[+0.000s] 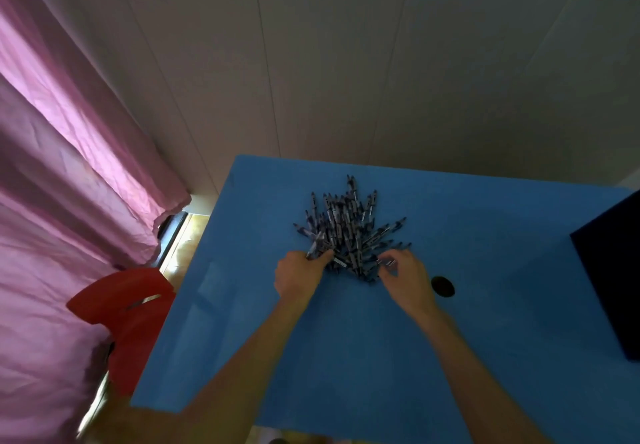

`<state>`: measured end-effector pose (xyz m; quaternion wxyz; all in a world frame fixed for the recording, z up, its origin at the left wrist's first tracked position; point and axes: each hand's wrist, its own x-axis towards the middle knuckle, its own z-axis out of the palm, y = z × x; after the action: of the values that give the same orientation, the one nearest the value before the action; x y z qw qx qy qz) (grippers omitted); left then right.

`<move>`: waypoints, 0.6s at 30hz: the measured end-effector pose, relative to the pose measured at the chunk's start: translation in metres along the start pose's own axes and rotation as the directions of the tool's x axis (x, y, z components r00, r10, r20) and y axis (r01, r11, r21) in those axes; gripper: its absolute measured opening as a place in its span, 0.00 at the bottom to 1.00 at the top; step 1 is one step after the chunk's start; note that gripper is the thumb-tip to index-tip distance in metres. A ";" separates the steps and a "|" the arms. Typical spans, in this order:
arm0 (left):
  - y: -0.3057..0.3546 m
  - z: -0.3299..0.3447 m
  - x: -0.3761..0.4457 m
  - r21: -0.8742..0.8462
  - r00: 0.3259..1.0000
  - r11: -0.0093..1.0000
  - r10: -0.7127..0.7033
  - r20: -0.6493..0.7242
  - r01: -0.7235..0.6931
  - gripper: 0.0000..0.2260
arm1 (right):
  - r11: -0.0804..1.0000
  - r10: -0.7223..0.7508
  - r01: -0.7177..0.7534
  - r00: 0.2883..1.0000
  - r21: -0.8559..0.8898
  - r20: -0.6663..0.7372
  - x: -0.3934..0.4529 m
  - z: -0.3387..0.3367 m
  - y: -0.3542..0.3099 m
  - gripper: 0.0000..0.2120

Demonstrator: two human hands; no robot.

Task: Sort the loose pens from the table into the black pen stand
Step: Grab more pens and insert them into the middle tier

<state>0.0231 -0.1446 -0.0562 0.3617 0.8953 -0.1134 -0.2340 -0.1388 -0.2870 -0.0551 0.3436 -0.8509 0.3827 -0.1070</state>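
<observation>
Dozens of slim, dark, blue-and-white printed pens (346,228) lie heaped in a bristling fan mid-way across the matte blue table (485,339), long axes mostly running away from the person, tips splaying outward. Just right of the heap sits a small round black disc-like object (443,286); whether it is the stand cannot be told. Both bare forearms reach in. Left hand (300,275) grips several pens at the pile's near-left edge; right hand (403,275) pinches one pen (386,262) at the near-right edge.

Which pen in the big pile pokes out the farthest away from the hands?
The pen at the very top of the pile of pens. Its tip sticks out alone toward the wall, beyond all the others, on the side opposite both hands.
</observation>
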 end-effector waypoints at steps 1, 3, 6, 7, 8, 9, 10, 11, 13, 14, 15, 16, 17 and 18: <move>0.001 0.006 -0.002 -0.051 0.999 0.998 -0.021 0.025 0.022 0.30 | 1.000 0.004 -0.004 1.000 0.002 0.003 -0.001 0.000 0.002 0.09; 0.005 0.013 -0.005 -0.147 0.998 0.988 -0.040 0.056 0.048 0.29 | 1.000 0.000 0.000 1.000 0.007 0.003 -0.002 -0.001 0.005 0.09; 0.008 0.019 -0.002 -0.258 0.995 0.963 -0.070 0.064 0.084 0.20 | 1.000 0.006 -0.006 1.000 0.021 0.002 -0.004 -0.004 0.010 0.10; 0.009 0.020 -0.002 -0.291 0.994 0.952 -0.079 0.072 0.097 0.18 | 1.000 0.008 -0.008 1.000 0.027 0.001 -0.004 -0.005 0.012 0.10; 0.009 0.020 -0.001 -0.323 0.993 0.940 -0.083 0.079 0.104 0.16 | 1.000 0.009 -0.009 1.000 0.028 -0.001 -0.004 -0.006 0.013 0.10; 0.009 0.020 -0.001 -0.354 0.993 0.929 -0.086 0.081 0.109 0.16 | 1.000 0.011 -0.011 1.000 0.027 -0.003 -0.004 -0.006 0.014 0.10; 0.008 0.019 -0.001 -0.380 0.993 0.919 -0.088 0.072 0.109 0.15 | 1.000 0.013 -0.013 1.000 0.028 -0.004 -0.005 -0.007 0.016 0.09; 0.006 0.019 -0.001 -0.395 0.994 0.912 -0.091 0.061 0.108 0.13 | 0.999 0.016 -0.016 1.000 0.033 -0.004 -0.005 -0.007 0.016 0.08; 0.003 0.017 0.001 -0.401 0.992 0.907 -0.113 0.058 0.127 0.12 | 0.999 0.019 -0.019 1.000 0.041 0.002 -0.007 -0.005 0.018 0.07; 0.003 0.017 0.002 -0.398 0.989 0.905 -0.128 0.072 0.146 0.13 | 0.999 0.018 -0.019 1.000 0.037 0.008 -0.007 -0.004 0.018 0.08; 0.004 0.017 0.003 -0.396 0.984 0.901 -0.152 0.090 0.175 0.15 | 0.999 0.017 -0.017 1.000 0.033 0.013 -0.008 -0.004 0.018 0.08; 0.005 0.016 0.003 -0.400 0.978 0.892 -0.181 0.109 0.209 0.18 | 0.999 0.014 -0.014 1.000 0.034 0.016 -0.008 -0.003 0.019 0.08; 0.008 0.016 0.004 -0.414 0.971 0.878 -0.204 0.127 0.238 0.20 | 0.999 0.011 -0.012 1.000 0.039 0.019 -0.008 -0.003 0.019 0.08; 0.010 0.017 0.004 -0.431 0.969 0.868 -0.209 0.133 0.246 0.22 | 0.999 0.011 -0.012 1.000 0.043 0.022 -0.008 -0.004 0.020 0.09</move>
<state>0.0178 -0.1630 -0.0609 0.5215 0.7857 0.0346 -0.3310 -0.1571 -0.2928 -0.0645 0.3666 -0.8422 0.3815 -0.1041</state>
